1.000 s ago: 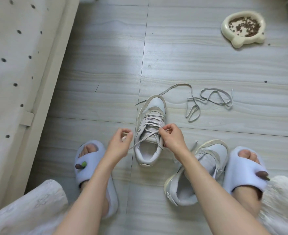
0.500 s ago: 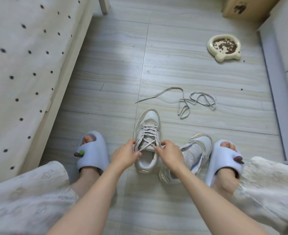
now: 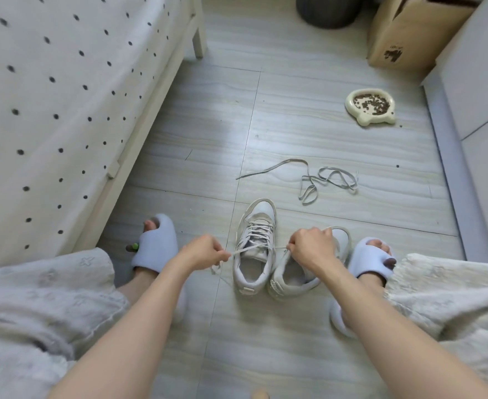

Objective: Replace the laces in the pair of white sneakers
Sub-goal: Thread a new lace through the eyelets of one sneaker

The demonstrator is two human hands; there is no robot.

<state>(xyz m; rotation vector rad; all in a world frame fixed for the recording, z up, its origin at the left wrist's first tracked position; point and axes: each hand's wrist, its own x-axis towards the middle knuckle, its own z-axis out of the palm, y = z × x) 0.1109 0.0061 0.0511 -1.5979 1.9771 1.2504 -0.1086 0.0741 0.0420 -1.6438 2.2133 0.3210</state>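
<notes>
Fingers of the left hand (image 3: pixel 205 253) and right hand (image 3: pixel 312 249) each pinch a lace (image 3: pixel 244 250) end, pulled sideways across the laced sneaker (image 3: pixel 255 243) at lower centre; second sneaker (image 3: pixel 291 279) touching its right; loose lace (image 3: pixel 317 180) above.

cardboard box (image 3: pixel 404 33): dark printed mark on its side, too smudged to read
sneakers, slippers, food bowl: no legible text or brand

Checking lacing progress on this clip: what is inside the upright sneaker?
The upright sneaker shows only a bare pale insole in its open heel; no foot. A lace crosses its front, both ends pulled by the left hand and right hand. The toe interior is covered.
</notes>
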